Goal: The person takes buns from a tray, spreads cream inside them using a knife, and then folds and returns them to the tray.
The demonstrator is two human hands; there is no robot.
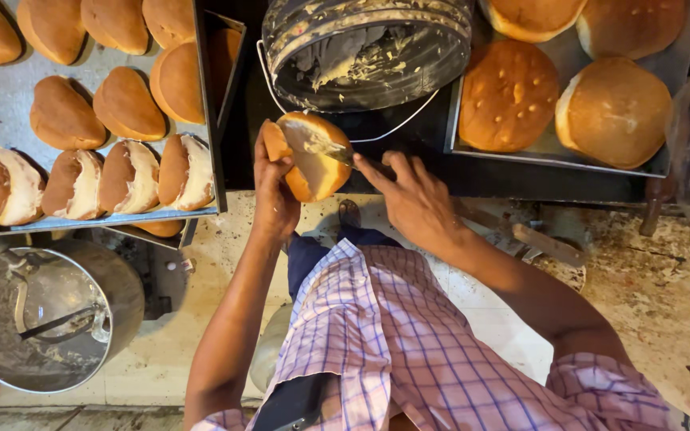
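Bucket between bun trays

— What sits off to my left?

— A tray of folded buns, its front row showing white filling. Below it, on the floor, a steel pot smeared inside.

— And to my right?

— A second tray with whole round buns. Under me, a stained floor and my checked shirt.
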